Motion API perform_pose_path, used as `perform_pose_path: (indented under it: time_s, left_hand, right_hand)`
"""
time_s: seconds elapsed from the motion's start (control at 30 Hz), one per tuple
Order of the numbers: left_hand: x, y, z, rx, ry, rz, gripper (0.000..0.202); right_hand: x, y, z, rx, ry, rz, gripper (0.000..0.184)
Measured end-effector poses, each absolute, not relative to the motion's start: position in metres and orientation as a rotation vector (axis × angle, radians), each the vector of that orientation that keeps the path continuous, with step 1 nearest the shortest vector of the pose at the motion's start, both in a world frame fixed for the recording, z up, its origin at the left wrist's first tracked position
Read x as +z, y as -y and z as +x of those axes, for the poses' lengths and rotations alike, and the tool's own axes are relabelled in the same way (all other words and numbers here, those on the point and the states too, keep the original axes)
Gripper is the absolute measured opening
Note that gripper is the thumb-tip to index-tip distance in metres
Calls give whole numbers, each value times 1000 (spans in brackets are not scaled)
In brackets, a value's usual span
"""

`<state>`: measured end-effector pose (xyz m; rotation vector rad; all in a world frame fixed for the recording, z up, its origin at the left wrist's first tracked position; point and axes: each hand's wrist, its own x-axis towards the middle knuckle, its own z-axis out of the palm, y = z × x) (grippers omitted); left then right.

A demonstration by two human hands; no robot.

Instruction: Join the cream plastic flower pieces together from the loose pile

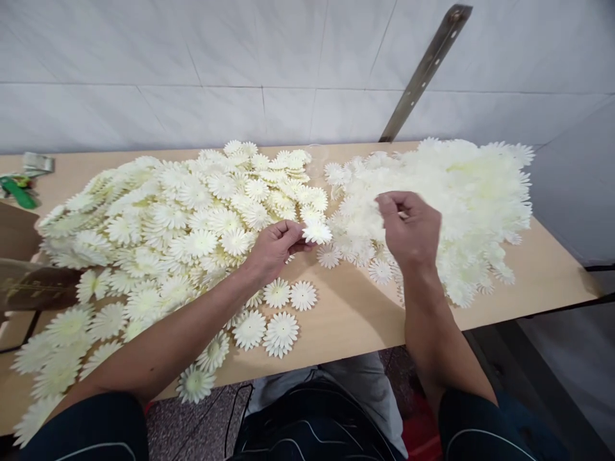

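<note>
My left hand is closed in a pinch on the edge of a white artificial flower with narrow petals. That hand is at the right edge of a large heap of cream flower heads. To its right, my right hand is raised in front of a paler heap of flower heads, thumb and fingers pressed together. Whether anything is between those fingers I cannot make out. Several single flower heads lie flat on the table below my left hand.
The wooden table runs along a tiled wall. A perforated metal strip leans against the wall behind the right heap. At the far left are a green-handled tool and a brown box. Some flowers hang over the front edge.
</note>
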<state>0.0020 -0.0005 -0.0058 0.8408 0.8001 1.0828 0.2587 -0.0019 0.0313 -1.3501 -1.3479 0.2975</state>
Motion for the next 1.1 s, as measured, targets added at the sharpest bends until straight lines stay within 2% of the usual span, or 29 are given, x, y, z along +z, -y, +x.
perform_pose_path:
  time_s: [0.07, 0.1, 0.17, 0.3, 0.47, 0.67, 0.93, 1.1]
  left_hand:
    - [-5, 1, 2, 1075, -789, 862, 59]
    - [-5, 1, 3, 1072, -788, 871, 59]
    - [-5, 2, 3, 1067, -795, 883, 60]
    - [-5, 3, 3, 1078, -825, 912, 58]
    - [-7, 2, 3, 1092, -846, 929, 56]
    - [-4, 2, 3, 1099, -857, 872, 55]
    - [-2, 3, 5, 1096, -860, 866, 56]
    - [-5, 1, 3, 1080, -840, 863, 60]
  right_hand:
    - [37, 6, 263, -83, 1377, -1376, 4]
    - [38, 8, 261, -160, 1391, -1360, 6]
    - [39, 13, 249, -64, 1483, -1296, 8]
    - [24, 19, 212, 417, 1747, -1152, 16]
    - [1, 15, 194, 455, 1754, -1168, 12]
    - [-3, 15, 188, 453, 1719, -1161, 10]
    - [9, 18, 189, 520, 1665, -1214, 29]
    - [8, 15, 196, 820, 1505, -1284, 58]
